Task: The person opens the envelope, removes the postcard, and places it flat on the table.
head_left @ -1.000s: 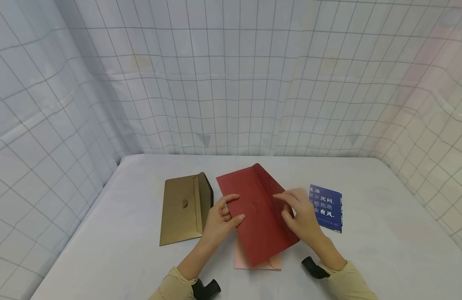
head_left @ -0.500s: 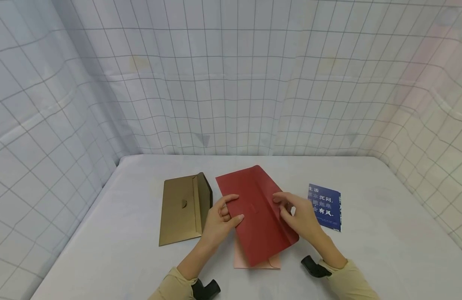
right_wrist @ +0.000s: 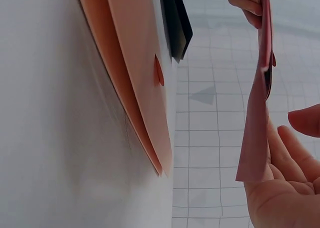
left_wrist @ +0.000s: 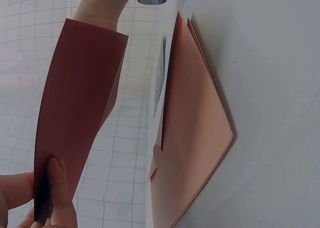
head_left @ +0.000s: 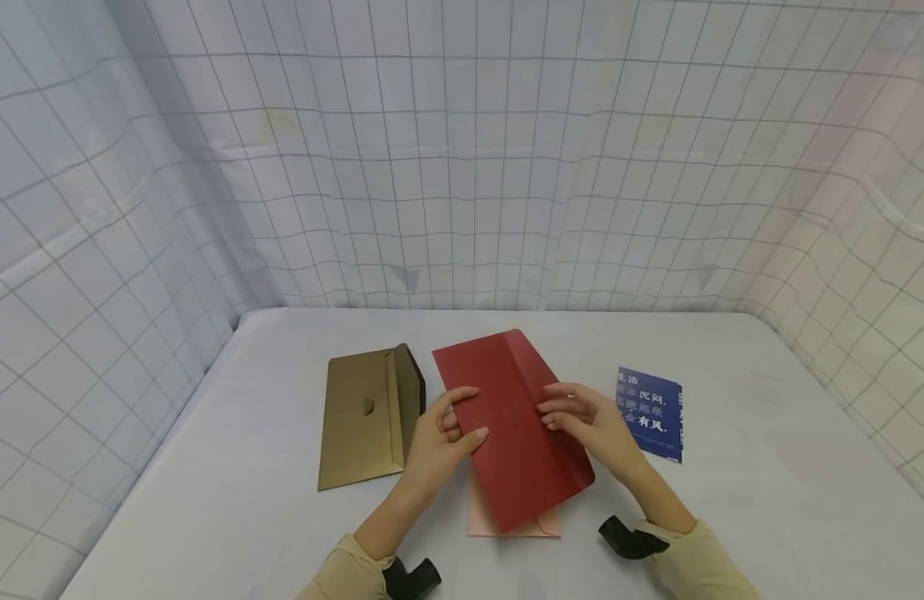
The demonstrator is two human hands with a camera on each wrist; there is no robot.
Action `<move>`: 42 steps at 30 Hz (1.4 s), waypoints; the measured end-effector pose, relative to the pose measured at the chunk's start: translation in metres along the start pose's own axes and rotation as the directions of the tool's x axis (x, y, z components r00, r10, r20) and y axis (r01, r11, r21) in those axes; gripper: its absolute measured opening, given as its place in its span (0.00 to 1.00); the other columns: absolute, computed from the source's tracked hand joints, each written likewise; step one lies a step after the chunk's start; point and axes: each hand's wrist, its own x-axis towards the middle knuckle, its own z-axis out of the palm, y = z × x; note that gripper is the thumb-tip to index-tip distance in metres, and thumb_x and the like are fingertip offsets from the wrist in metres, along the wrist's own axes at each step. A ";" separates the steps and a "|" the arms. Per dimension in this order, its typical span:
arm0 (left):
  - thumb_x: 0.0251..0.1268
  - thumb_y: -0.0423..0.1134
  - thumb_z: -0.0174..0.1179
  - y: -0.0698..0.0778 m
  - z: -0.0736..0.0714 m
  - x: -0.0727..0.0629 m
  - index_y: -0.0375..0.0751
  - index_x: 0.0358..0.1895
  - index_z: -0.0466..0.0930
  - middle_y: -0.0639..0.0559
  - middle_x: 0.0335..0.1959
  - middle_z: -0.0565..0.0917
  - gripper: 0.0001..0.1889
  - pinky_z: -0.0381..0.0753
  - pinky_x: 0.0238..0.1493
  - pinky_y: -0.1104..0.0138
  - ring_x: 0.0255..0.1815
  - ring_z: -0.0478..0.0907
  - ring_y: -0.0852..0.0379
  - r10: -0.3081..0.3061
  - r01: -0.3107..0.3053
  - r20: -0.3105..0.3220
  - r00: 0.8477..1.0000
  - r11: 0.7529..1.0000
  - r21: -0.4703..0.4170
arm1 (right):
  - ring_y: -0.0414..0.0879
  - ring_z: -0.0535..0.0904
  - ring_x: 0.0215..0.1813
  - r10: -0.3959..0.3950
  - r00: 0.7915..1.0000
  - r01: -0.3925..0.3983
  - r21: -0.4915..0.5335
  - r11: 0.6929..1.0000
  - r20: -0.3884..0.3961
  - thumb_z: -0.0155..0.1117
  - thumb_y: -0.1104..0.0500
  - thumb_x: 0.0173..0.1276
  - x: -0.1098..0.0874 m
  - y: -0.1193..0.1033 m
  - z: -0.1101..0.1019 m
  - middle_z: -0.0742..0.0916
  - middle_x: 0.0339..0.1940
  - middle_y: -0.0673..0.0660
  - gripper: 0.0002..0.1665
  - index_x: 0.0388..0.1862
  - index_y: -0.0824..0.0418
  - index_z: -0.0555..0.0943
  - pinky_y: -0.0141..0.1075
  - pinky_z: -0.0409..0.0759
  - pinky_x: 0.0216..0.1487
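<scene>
- Red envelope (head_left: 499, 479) is up off the table (head_left: 207, 517), held at a slant in front of the person, mid-table. Crease runs along its right side, with the flap to the right of it.
- Left hand (head_left: 435, 446) has the envelope's left edge pinched: thumb and index finger on the upper face, other fingers bent in at the edge. Left wrist view shows fingers on both sides of the paper.
- Right hand (head_left: 592, 427) is at the flap. Fingers loosely bent and spread a little, fingertips at the flap. Right wrist view has the thumb standing clear of the paper with a gap to the fingers, so no grip from that side.
- Pink envelope (head_left: 480, 521) lies on the table below the red one, partly covered from above. Both wrist views show the two apart.
- Gold envelope (head_left: 360, 417) lies to the left, near the left hand; its flap is raised, dark inside, small half-round tab mid-body.
- Blue card (head_left: 652, 414) with white characters lies to the right, just beyond the right hand.
- Light yellow sleeves (head_left: 349, 571) on both arms, black fitting at each wrist.
- White grid-patterned curtain (head_left: 476, 175) behind and both sides.
</scene>
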 end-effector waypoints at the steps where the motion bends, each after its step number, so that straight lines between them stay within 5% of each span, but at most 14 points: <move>1: 0.55 0.21 0.58 0.000 0.000 0.000 0.43 0.61 0.69 0.35 0.53 0.80 0.28 0.81 0.39 0.71 0.47 0.83 0.51 0.000 0.000 0.001 1.000 1.000 -0.001 | 0.33 0.83 0.44 0.019 1.000 -0.019 0.018 1.000 0.007 0.57 0.65 0.67 0.000 -0.001 0.000 0.84 0.49 0.69 0.23 0.60 0.70 0.70 0.28 0.81 0.46; 8: 0.56 0.21 0.58 0.000 0.000 0.000 0.43 0.61 0.68 0.34 0.54 0.80 0.28 0.81 0.39 0.70 0.47 0.83 0.50 0.001 -0.001 0.011 1.000 1.000 -0.004 | 0.33 0.83 0.43 0.106 0.992 -0.112 0.096 0.989 0.068 0.57 0.62 0.68 -0.001 -0.002 -0.001 0.86 0.43 0.40 0.27 0.64 0.69 0.66 0.28 0.81 0.47; 21: 0.57 0.24 0.59 0.000 0.002 -0.003 0.41 0.63 0.65 0.30 0.54 0.79 0.28 0.81 0.39 0.71 0.42 0.83 0.59 0.005 -0.005 0.103 0.995 1.000 0.002 | 0.36 0.82 0.46 0.176 0.971 -0.210 0.218 0.953 0.164 0.53 0.60 0.71 -0.002 -0.004 0.004 0.85 0.44 0.43 0.29 0.67 0.67 0.61 0.28 0.80 0.48; 36: 0.58 0.29 0.61 -0.005 0.005 -0.004 0.40 0.62 0.67 0.31 0.49 0.81 0.26 0.78 0.40 0.74 0.37 0.80 0.65 0.031 -0.067 0.250 0.968 0.989 0.134 | 0.37 0.82 0.44 0.194 0.967 -0.222 0.179 0.958 0.163 0.52 0.55 0.72 -0.002 0.001 0.012 0.83 0.44 0.45 0.19 0.59 0.60 0.72 0.33 0.82 0.43; 42: 0.58 0.28 0.61 -0.005 0.004 -0.003 0.39 0.62 0.67 0.31 0.50 0.80 0.27 0.80 0.41 0.74 0.39 0.82 0.64 0.033 -0.067 0.270 0.962 0.991 0.116 | 0.36 0.82 0.43 0.207 0.967 -0.233 0.181 0.956 0.149 0.54 0.56 0.71 -0.003 -0.001 0.013 0.84 0.43 0.44 0.17 0.56 0.58 0.75 0.32 0.82 0.43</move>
